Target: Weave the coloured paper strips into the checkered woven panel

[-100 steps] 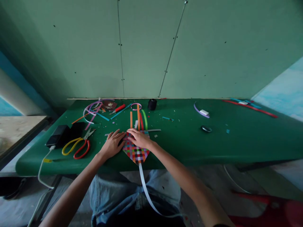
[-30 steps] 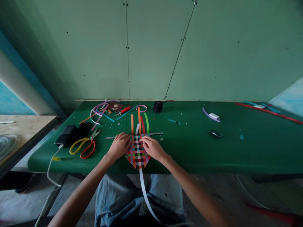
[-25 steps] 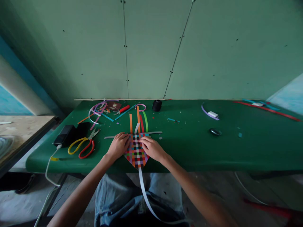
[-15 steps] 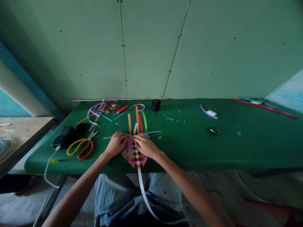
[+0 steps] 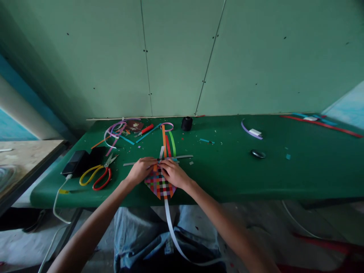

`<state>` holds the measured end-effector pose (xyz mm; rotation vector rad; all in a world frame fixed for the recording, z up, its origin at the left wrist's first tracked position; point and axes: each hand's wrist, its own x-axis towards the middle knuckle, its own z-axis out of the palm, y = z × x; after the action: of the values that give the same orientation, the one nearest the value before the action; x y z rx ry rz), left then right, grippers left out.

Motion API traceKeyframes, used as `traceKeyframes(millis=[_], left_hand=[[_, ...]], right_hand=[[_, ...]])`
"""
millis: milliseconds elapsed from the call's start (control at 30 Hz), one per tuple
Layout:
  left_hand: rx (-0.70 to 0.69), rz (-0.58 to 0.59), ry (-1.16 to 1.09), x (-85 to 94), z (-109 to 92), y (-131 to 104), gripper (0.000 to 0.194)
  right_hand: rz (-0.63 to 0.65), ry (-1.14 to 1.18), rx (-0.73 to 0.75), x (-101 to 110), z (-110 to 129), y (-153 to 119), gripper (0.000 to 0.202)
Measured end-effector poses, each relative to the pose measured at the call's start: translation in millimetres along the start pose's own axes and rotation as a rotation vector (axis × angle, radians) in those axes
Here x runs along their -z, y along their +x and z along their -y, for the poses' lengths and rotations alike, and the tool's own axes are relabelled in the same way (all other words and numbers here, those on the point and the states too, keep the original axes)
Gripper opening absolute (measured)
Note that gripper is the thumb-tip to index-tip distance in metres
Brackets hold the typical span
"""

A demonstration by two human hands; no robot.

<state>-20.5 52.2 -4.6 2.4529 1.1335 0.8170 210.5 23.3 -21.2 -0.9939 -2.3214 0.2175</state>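
A woven piece of multicoloured flat strips (image 5: 162,185), checkered and pointed at the near end, lies at the table's front edge. My left hand (image 5: 141,169) grips its upper left side, fingers closed at a short orange strip (image 5: 155,167) folded down over the weave. My right hand (image 5: 173,171) presses the upper right side, fingertips closed on the weave and close to the left ones. Beyond the hands a long orange strip (image 5: 163,138), a red strip (image 5: 168,146) and a green strip (image 5: 172,143) stick out. A long white strip (image 5: 170,223) hangs from the near end over my lap.
Scissors (image 5: 101,172) and a black device with a white cable (image 5: 74,163) lie to the left. Behind are loose curled strips (image 5: 113,131), a red-handled cutter (image 5: 147,129) and a black spool (image 5: 187,124). A dark oval object (image 5: 258,154) and a purple strip (image 5: 250,131) lie right.
The left orange strip, which pointed away from me, is now folded back towards me over the weave. Both hands stay in nearly the same place; the view has shifted slightly.
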Motion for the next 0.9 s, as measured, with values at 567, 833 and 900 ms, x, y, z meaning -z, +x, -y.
traceKeyframes(millis=[567,833,900], left_hand=[[-0.062,0.029,0.147,-14.3,-25.3,-46.6,0.039],[-0.055,-0.008,0.153,-18.6,-27.3,-48.0,0.038],[-0.047,-0.019,0.160,-20.0,-27.8,-47.7,0.039]], right_hand=[[0.202,-0.176,0.001,3.8,-0.8,23.4,0.051],[0.216,-0.231,0.019,5.0,2.5,30.9,0.040],[0.228,-0.253,0.026,5.0,2.1,32.1,0.038]])
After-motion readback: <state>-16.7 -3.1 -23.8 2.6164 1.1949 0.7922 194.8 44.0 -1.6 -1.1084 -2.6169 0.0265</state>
